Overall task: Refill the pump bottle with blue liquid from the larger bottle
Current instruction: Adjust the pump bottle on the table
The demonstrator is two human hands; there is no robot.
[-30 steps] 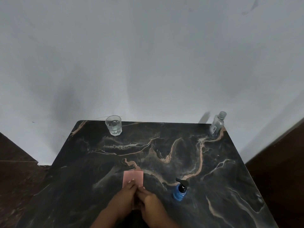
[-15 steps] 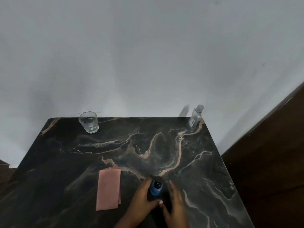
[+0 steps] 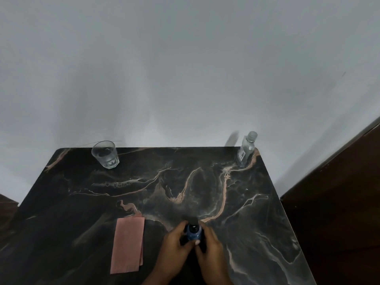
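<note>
At lower centre of the frame, the pump bottle [image 3: 194, 232], untouched a second ago, is now clasped between the left hand [image 3: 176, 246] and right hand [image 3: 210, 247] on the worktop [image 3: 205, 182], suggesting the pump is about to be unscrewed.

A single head-worn wide-angle camera looks forward and down over the dark marbled worktop [image 3: 205, 182] — near edge close under the lens, far edge against a pale wall [image 3: 185, 68] filling the upper frame — no second view.
</note>
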